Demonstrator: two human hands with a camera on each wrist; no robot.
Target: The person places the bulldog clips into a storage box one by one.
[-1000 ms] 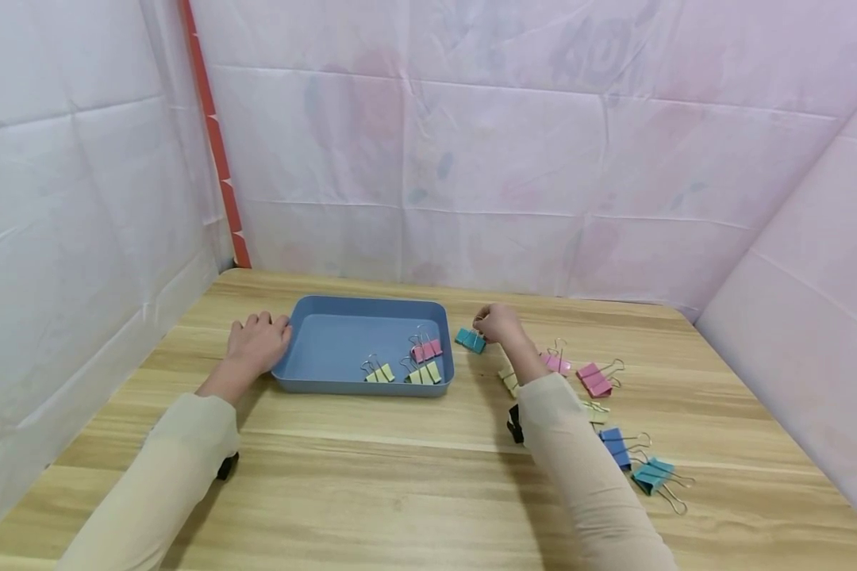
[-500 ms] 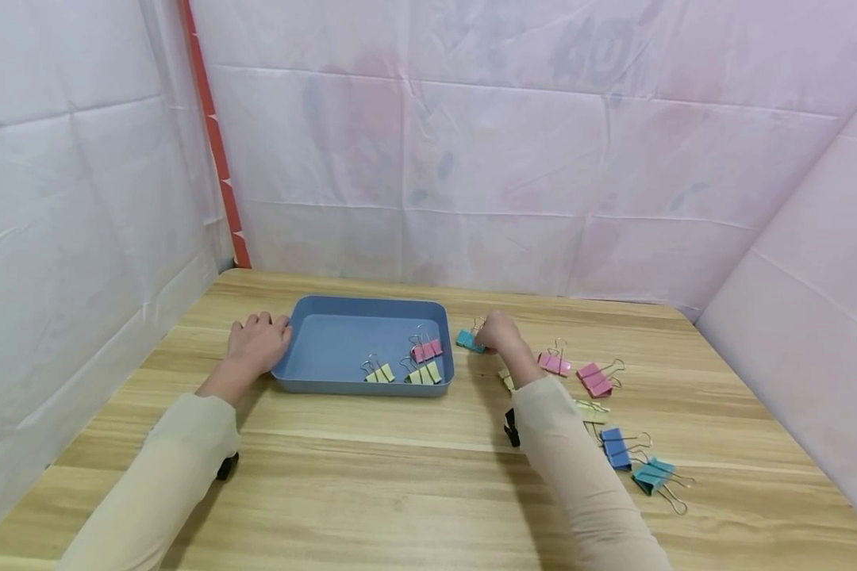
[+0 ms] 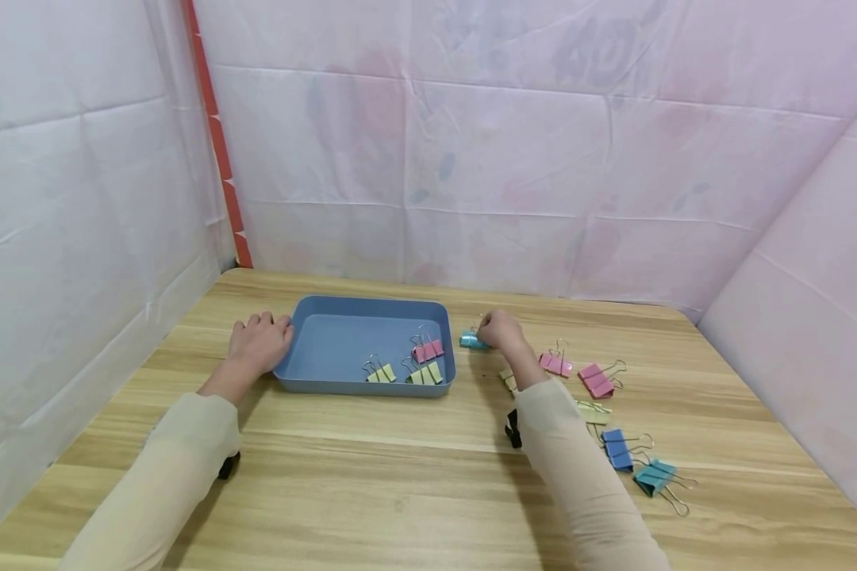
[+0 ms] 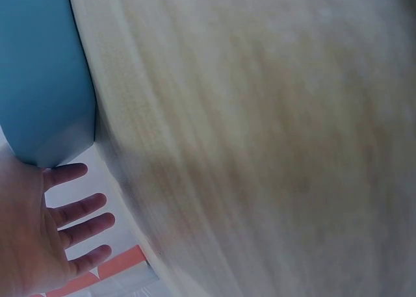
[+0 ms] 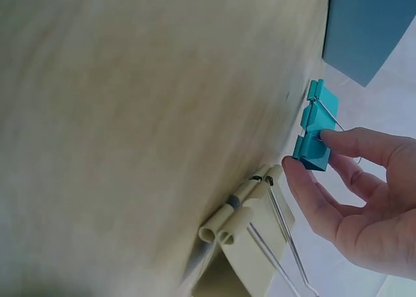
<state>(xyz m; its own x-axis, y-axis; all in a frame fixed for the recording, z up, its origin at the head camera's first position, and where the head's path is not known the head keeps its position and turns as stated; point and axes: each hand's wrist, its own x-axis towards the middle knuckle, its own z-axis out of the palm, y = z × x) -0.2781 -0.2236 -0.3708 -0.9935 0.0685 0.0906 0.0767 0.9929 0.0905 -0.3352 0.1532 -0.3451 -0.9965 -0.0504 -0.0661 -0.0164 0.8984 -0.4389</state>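
My right hand (image 3: 501,328) pinches one end of a teal binder clip (image 5: 318,125) between thumb and fingers, just right of the tray. In the head view the clip's wire handles stand up beside the hand. A pale yellow binder clip (image 5: 244,238) sits near that hand, partly behind the forearm in the head view. My left hand (image 3: 259,342) rests against the left end of the blue tray (image 3: 360,388), its fingers (image 4: 86,230) spread and straight. Inside the tray's right half lie two yellow binder clips (image 3: 424,373) and a pink binder clip (image 3: 428,350).
To the right of my right arm are pink clips (image 3: 597,381), a yellow-green clip (image 3: 593,412), a blue clip (image 3: 617,450) and another teal clip (image 3: 655,477). White cloth walls (image 3: 514,159) stand around the wooden table (image 3: 371,484).
The teal clip beside the tray has turned a little and shifted slightly right, its back now catching the light. My right hand has turned over it. The left hand stays in place.
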